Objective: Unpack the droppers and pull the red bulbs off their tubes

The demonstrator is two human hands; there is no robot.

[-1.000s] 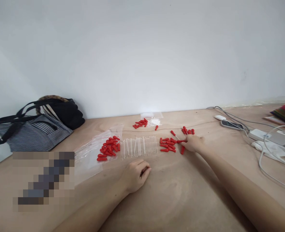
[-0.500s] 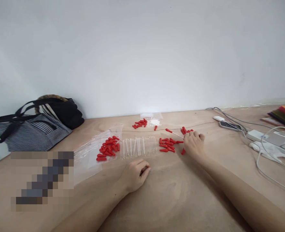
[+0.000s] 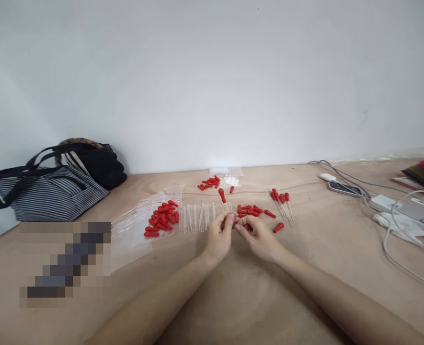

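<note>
My left hand [image 3: 219,235] and my right hand [image 3: 257,234] meet at the middle of the wooden table, fingers pinched together. The left holds a dropper with a red bulb [image 3: 222,195] that sticks up above its fingers. The right hand's fingers are closed next to it; what they hold I cannot make out. Just beyond lie a row of clear dropper tubes [image 3: 201,216] and a small heap of red bulbs [image 3: 249,210]. Several assembled droppers [image 3: 282,203] lie to the right. More red bulbs [image 3: 162,220] rest on a clear bag [image 3: 137,230] at left.
A striped bag [image 3: 44,192] with black straps sits at the far left by the wall. Another pile of red bulbs [image 3: 209,183] and a small clear bag [image 3: 226,172] lie near the wall. A phone [image 3: 344,188], power strip [image 3: 406,207] and white cables [image 3: 395,239] occupy the right side.
My right hand left the droppers at the right and came back to the middle. My left hand rose from the table to meet it, now holding a dropper upright.
</note>
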